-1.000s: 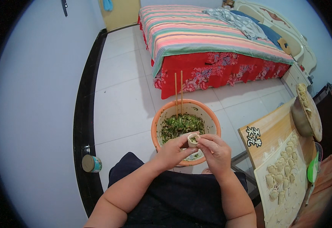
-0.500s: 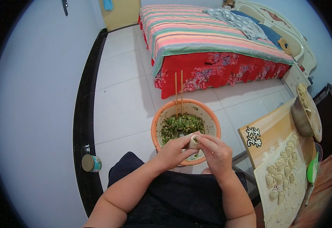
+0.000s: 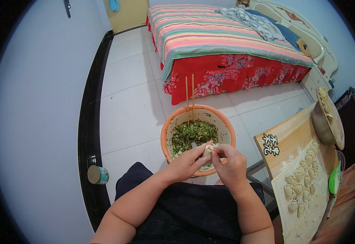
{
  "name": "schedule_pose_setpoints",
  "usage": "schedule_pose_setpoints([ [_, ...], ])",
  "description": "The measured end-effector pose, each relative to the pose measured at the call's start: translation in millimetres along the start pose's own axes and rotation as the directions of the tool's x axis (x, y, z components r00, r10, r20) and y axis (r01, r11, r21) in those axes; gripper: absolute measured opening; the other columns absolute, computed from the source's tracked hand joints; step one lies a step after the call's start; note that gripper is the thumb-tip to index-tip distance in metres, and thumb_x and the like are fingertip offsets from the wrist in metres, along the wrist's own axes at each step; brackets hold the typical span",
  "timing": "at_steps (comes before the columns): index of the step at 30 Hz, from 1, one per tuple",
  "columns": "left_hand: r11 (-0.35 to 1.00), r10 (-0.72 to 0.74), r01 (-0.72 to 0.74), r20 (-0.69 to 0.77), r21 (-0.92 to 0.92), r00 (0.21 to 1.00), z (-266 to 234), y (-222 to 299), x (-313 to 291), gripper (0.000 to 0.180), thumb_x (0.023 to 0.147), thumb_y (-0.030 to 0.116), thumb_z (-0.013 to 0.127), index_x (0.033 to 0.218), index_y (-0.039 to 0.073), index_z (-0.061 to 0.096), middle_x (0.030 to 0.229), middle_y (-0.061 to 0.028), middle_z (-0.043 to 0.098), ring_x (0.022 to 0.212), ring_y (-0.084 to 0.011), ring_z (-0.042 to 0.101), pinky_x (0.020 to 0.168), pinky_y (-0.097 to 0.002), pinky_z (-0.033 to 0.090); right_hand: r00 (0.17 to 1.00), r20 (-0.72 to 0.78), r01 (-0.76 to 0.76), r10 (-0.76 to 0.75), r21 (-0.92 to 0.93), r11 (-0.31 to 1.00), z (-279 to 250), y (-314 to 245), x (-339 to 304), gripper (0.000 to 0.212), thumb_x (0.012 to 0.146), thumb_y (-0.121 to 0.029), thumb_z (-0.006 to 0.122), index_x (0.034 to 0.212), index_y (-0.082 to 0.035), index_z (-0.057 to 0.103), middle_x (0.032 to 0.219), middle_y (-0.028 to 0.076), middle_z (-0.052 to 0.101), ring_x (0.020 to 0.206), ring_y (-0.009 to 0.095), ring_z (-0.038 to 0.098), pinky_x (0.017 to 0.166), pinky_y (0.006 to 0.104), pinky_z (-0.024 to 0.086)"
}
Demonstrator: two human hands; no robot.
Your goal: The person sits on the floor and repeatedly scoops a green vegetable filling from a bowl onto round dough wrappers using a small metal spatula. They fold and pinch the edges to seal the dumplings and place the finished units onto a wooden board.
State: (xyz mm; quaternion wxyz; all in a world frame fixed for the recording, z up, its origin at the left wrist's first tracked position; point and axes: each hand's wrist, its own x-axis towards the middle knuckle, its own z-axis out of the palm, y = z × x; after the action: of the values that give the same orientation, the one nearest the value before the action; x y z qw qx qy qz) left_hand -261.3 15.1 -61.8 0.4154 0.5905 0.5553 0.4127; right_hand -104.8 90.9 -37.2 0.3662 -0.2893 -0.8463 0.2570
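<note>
A pale dumpling with a gathered top is held between both hands, over the near side of an orange-rimmed basin. My left hand cradles it from the left, thumb and fingers closed around it. My right hand pinches the dough edge at its right side with thumb and forefinger. Chopped green filling lies in the basin below. Two chopsticks stand upright in the filling. Part of a metallic utensil shows in the filling, and my fingers hide much of the dumpling.
At right, a wooden table carries a white board with rows of dumplings and flat wrappers. A metal pot and green bowl stand there. A can is by the left wall; a bed lies ahead.
The dumpling's opening has been drawn together at the top. My right fingers have shifted from spread along its edge to a tighter pinch; my left hand stays nearly in place.
</note>
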Motion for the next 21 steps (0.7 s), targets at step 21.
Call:
schedule_pose_setpoints([
  [21, 0.976, 0.110, -0.096, -0.062, 0.195, 0.992, 8, -19, 1, 0.047, 0.096, 0.021, 0.045, 0.138, 0.004, 0.036, 0.114, -0.0218, 0.057, 0.102, -0.0374, 0.057, 0.087, -0.0416, 0.046, 0.995, 0.100, -0.016, 0.015, 0.007, 1.000, -3, -5, 4, 0.024, 0.077, 0.000, 0.070, 0.100, -0.001, 0.063, 0.083, 0.013, 0.068, 0.079, 0.021, 0.070, 0.068, 0.0282, 0.055],
])
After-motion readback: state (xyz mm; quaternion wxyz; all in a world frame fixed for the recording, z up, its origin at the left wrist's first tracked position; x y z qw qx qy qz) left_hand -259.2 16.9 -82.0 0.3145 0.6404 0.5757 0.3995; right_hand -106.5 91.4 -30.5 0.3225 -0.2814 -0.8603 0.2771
